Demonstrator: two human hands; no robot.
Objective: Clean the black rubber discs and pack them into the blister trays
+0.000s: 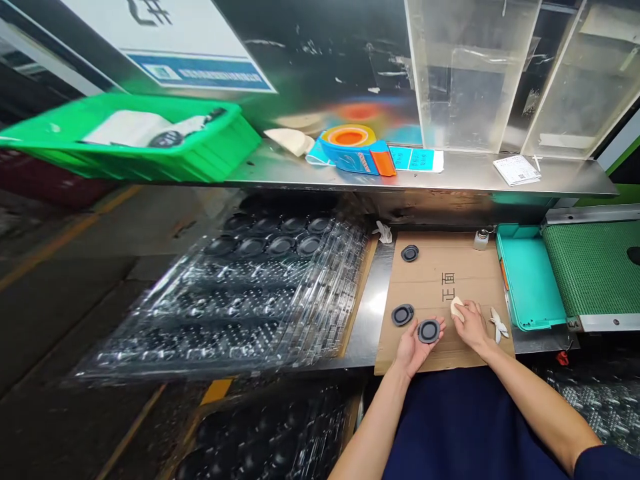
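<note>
Since the black ring (pixel 429 331) sits in the upturned palm of the left hand (pixel 416 345), with the fingers curled loosely up around its rim rather than pinching it, it looks light and needs no firm hold; it is round, flat and dark, probably rubber or soft plastic, so likely a bit bendy and not fragile, though that is a judgement from its look only. Best hold seems to be at the outer rim, thumb one side and fingers opposite, leaving the flat face free. It lies face up toward the camera over the near edge of the cardboard sheet (pixel 440 280); being round, it has no real long axis, only a flat plane roughly level with the palm. The right hand (pixel 471 325) rests on the cardboard just beside it, fingers closed around a small pale wad (pixel 457 308), maybe cloth or sponge, cannot tell which. A second ring (pixel 403 315) lies flat on the cardboard just left of the left hand, a third (pixel 410 253) lies further back, well apart. A white scrap (pixel 499 324) lies near the right wrist. Clear blister trays (pixel 260 293) with more rings are stacked to the left, a teal tray (pixel 530 280) and green belt (pixel 595 267) to the right.
</note>
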